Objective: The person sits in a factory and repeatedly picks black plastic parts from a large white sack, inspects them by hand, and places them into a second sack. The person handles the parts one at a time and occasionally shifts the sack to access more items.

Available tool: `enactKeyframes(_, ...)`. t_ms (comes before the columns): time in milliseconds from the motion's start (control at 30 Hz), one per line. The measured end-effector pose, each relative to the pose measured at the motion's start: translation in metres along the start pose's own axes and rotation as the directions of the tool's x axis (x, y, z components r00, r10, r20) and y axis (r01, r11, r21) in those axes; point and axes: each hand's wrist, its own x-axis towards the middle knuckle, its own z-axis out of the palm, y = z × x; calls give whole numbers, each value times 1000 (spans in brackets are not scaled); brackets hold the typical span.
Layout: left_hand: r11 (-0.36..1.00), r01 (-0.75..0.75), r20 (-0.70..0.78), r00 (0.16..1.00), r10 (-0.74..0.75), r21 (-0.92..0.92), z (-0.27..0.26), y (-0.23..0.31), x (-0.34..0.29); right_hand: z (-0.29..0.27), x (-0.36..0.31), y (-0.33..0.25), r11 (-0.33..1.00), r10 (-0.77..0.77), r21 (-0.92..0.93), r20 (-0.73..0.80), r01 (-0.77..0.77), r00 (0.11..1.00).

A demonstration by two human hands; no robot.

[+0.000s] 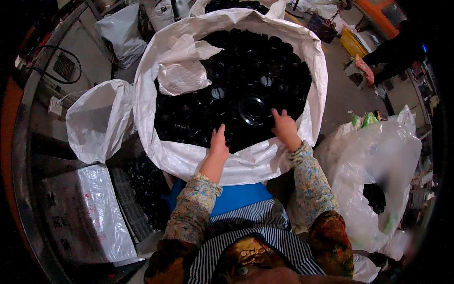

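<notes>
Both my hands are over a heap of small glossy black plastic parts (189, 113) in a large white woven sack (316, 61). My left hand (219, 143) is open at the near side of the heap, a digit stretched forward; its other fingers are partly lost against the black. To the right, my right hand (285, 127) is open, fingers spread and pointing forward over the parts. Between the hands, slightly farther off, lies a larger round black ringed part (252, 110). Two parts with grey round faces, one left (217, 93) and one right (266, 80), show beyond it.
A crumpled white bag (182, 75) rests on the heap's far left. Left stands a smaller open white sack (99, 120), with a plastic-wrapped box (90, 213) below it. A clear plastic bag (364, 161) stands at right. A person (397, 52) is at far right, near a yellow crate (352, 43).
</notes>
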Motion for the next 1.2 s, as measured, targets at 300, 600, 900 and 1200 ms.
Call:
enactKeyframes(300, 996, -80, -42, 996, 78, -35, 9, 4, -16, 74, 3, -20, 974, -225, -77, -294, 211, 929)
enactKeyframes(600, 974, -19, -95, 995, -3, -227, 4, 6, -8, 28, 20, -18, 982, 137, -124, -30, -140, 990)
enactKeyframes(900, 974, -21, -130, 992, -9, -226, 4, 4, -7, 33, 68, -5, 980, -195, -43, -58, 193, 979)
enactKeyframes(1200, 985, -55, -148, 988, 31, -163, 3, -8, 6, 10, 50, -59, 821, -40, 554, -186, 139, 982)
